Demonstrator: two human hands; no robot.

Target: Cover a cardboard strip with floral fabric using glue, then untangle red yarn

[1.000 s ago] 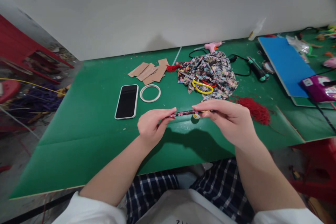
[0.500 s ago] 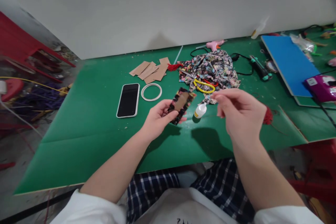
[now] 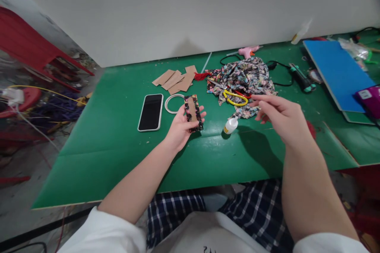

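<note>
My left hand is closed on a fabric-edged cardboard strip, brown in the middle with dark floral cloth folded round its edges. The thumb lies across its lower part. My right hand hovers to the right of a small white glue bottle; its fingers are loosely bent and apart, and nothing shows in them. The bottle stands on the green table. Behind it, yellow-handled scissors rest on a heap of floral cloth.
Cardboard pieces, a white tape ring and a phone lie on the left. A red tassel touches the cloth. At the back are a pink glue gun, a green-black tool and a blue board.
My right hand has moved right, away from the bottle, and its pinched fingers have loosened. My left hand has shifted left with the strip, which now stands more upright in view.
</note>
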